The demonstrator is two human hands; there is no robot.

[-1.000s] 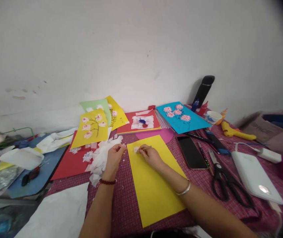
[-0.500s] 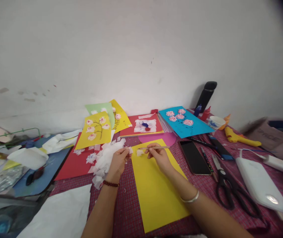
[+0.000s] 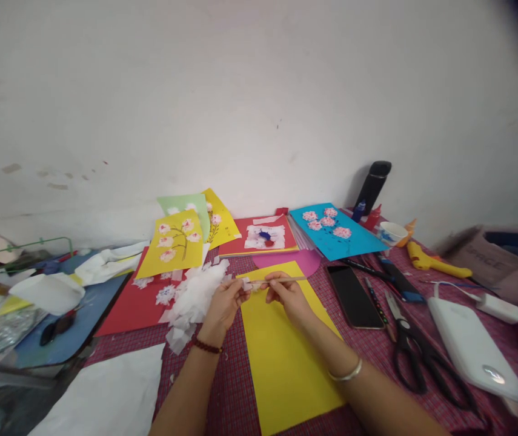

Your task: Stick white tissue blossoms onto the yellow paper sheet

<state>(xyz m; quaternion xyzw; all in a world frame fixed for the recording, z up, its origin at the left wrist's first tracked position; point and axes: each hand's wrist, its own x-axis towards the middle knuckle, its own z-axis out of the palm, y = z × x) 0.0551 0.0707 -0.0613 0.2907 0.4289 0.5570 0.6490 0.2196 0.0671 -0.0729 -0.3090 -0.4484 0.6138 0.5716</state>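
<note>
My left hand [image 3: 223,303] pinches a small piece of white tissue paper [image 3: 246,283] over the upper left edge of a yellow sheet [image 3: 292,363]. In my right hand [image 3: 288,298] is a thin wooden stick [image 3: 294,278], held nearly level. Its left end meets the tissue piece; whether it has bristles is too small to tell. A pale tissue piece on the sheet is partly hidden behind the fingers. Just left of my left hand lies a heap of white tissue pieces [image 3: 202,281], beside a red sheet [image 3: 125,303] bearing crumpled tissue flowers [image 3: 166,295].
Flower pictures on yellow [image 3: 154,254] and blue paper [image 3: 358,240] stand at the back. Between them is a paint-stained white paper [image 3: 277,237]. On the right lie a phone [image 3: 356,297], scissors [image 3: 415,351], a white power bank [image 3: 472,345] and a yellow glue gun [image 3: 435,260].
My hands have come together: the stick's left end now reaches the tissue piece in my left hand. The camera view has tilted slightly upward.
</note>
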